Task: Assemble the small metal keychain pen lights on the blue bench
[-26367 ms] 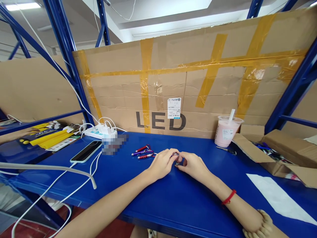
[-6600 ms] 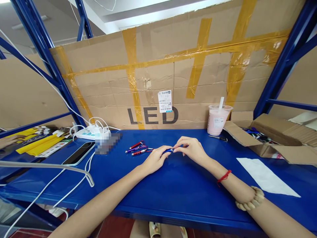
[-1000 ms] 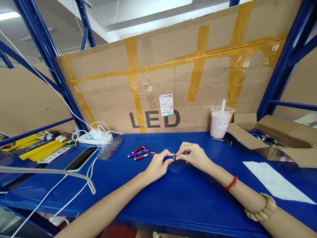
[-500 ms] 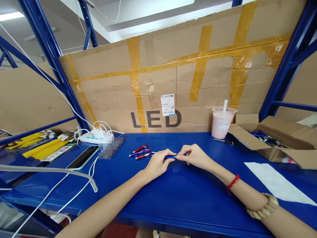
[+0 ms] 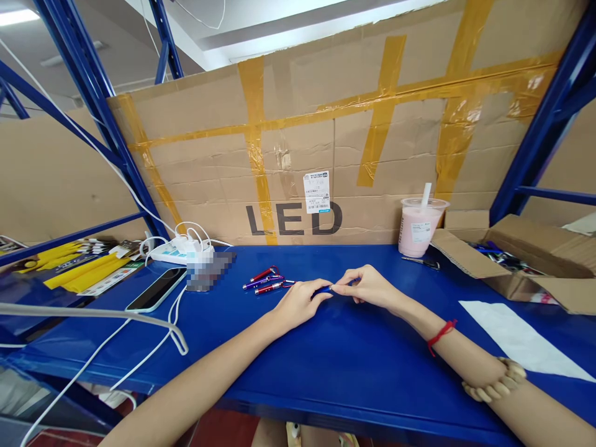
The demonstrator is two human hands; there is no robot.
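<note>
Over the middle of the blue table, my left hand [image 5: 302, 304] is closed around a slim blue keychain penlight [image 5: 323, 290], most of which its fingers cover. My right hand [image 5: 369, 286] pinches the silver end of that same penlight between thumb and fingertips, facing my left hand. Just beyond my left hand lie a red penlight [image 5: 269, 288], a purple penlight [image 5: 257, 283] and a second red penlight [image 5: 264, 274], close together with small clasps at their right ends.
At the right stand a pink drink cup [image 5: 419, 230], an open cardboard box [image 5: 516, 285] of small items, and white paper [image 5: 521, 338]. A phone [image 5: 157, 290], power strip [image 5: 181, 251] and white cables lie left. A cardboard wall [image 5: 209, 180] closes the back.
The view has shifted slightly. Both hands stay together at the penlight, and less of its blue body shows between my left fingers.
</note>
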